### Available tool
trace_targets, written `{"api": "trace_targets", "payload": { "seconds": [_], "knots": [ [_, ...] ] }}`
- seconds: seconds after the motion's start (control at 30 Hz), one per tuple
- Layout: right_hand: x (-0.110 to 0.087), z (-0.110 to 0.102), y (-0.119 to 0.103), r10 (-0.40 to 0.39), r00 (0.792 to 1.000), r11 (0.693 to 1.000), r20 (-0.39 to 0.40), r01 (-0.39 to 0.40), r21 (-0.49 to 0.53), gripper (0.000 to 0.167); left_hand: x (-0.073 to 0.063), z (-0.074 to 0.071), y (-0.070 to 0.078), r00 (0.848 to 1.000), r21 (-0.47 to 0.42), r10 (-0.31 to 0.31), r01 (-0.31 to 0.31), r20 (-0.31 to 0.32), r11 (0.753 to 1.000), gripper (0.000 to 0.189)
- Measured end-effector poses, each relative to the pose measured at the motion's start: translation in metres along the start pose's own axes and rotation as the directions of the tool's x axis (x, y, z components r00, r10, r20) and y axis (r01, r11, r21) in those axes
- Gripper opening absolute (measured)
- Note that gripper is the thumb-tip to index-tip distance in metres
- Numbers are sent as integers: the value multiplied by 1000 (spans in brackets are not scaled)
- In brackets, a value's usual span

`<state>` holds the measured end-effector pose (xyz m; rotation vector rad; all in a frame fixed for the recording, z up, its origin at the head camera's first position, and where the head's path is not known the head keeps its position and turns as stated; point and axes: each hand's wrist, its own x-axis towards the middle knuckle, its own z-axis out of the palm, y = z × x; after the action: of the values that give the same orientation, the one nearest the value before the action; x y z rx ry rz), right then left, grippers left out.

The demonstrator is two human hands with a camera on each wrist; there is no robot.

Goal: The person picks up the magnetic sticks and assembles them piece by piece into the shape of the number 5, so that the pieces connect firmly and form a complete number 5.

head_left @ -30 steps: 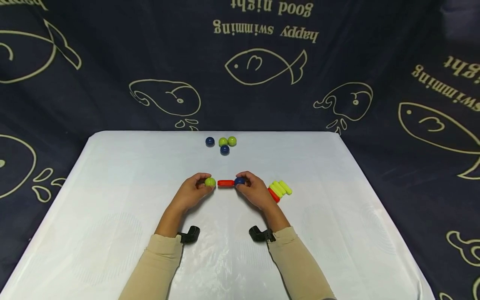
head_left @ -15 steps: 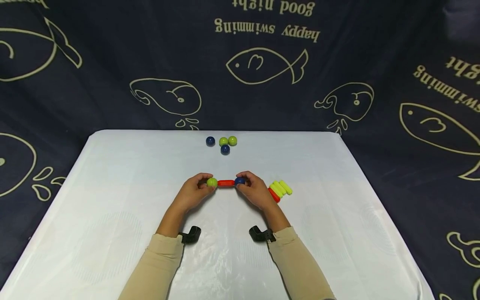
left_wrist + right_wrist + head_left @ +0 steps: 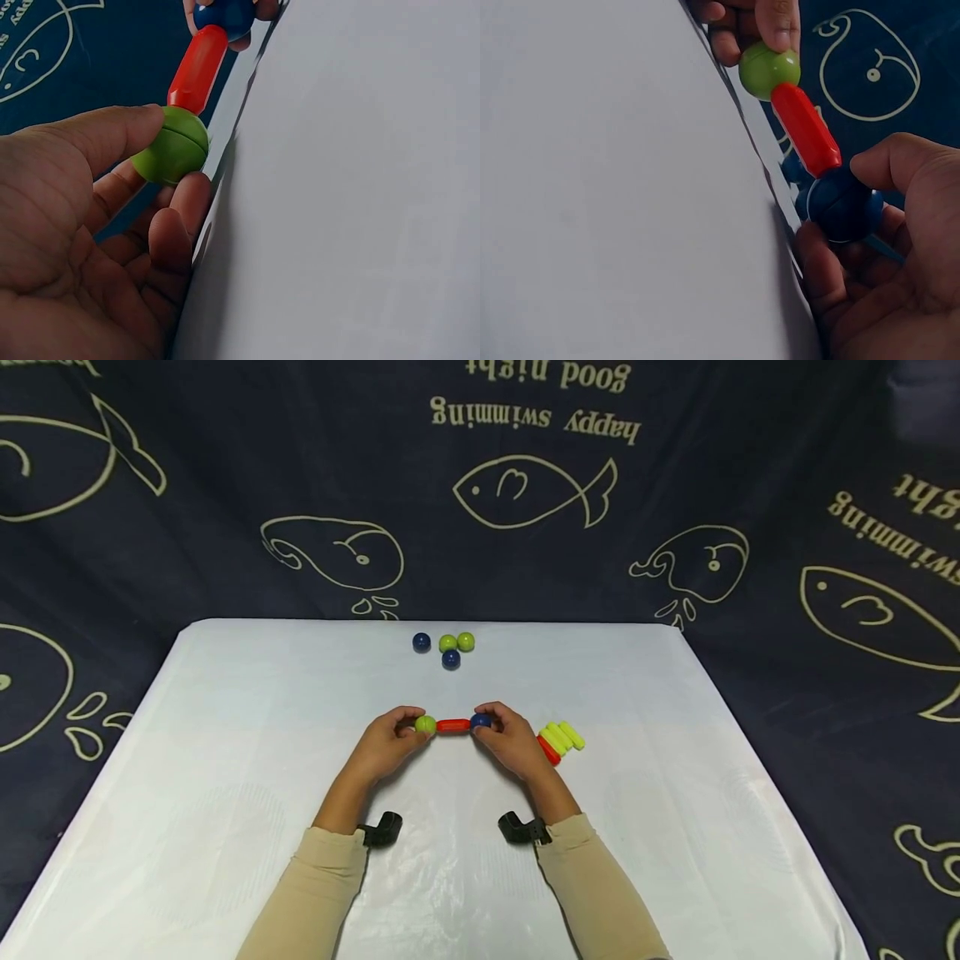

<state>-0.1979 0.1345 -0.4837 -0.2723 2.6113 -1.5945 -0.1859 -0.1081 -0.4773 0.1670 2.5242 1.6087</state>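
My left hand pinches a green ball with a seam round it, between thumb and fingers. With thumb and fingertips my right hand holds a dark blue ball. A red rod spans the space between the two balls, one end against each. In both wrist views the rod meets the balls end to end, forming one straight piece. The three parts lie level, left to right, near the middle of the white table.
Two green balls and two blue balls sit toward the table's far edge. Several yellow-green rods and a red rod lie just right of the right hand. A dark cloth with fish drawings hangs behind the white table.
The left hand has moved slightly right with the green ball, closing the gap to the red rod's left end. The right hand has stayed nearly still on the blue ball.
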Motion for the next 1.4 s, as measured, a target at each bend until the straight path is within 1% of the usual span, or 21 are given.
{"api": "trace_targets", "payload": {
  "seconds": [0.3, 0.5, 0.67, 0.9, 1.0, 1.13, 1.27, 1.4],
  "knots": [
    [-1, 1, -3, 9, 1000, 1000, -9, -9, -12, 30, 0, -1, -2, 1000, 46, -7, 8, -20, 999, 39],
    [-1, 1, -2, 27, 999, 1000, -32, -27, 0, 31, 1, -1, -2, 1000, 44, -9, 10, -30, 999, 37],
    [-1, 1, -1, 47, 997, 999, -53, -46, 29, 30, 2, 0, -2, 999, 54, -14, 16, -43, 998, 35],
    [0, 1, 0, 53, 997, 998, -60, -51, 38, 29, 2, 0, -2, 998, 51, -21, 24, -61, 998, 35],
    [0, 0, -2, 43, 996, 999, -73, -43, 9, 29, 3, 0, -2, 997, 39, -22, 25, -70, 999, 35],
    [-4, -7, -11, -12, 996, 998, -91, 6, -64, 31, 3, 1, -2, 996, 33, -30, 33, -87, 999, 34],
    [-11, -26, -22, -83, 995, 984, -59, 72, -165, 33, 2, 1, -2, 993, 28, -48, 51, -105, 998, 34],
    [-16, -50, -29, -117, 993, 958, -35, 103, -267, 33, 2, 2, -2, 992, 32, -48, 52, -118, 998, 34]
  ]
}}
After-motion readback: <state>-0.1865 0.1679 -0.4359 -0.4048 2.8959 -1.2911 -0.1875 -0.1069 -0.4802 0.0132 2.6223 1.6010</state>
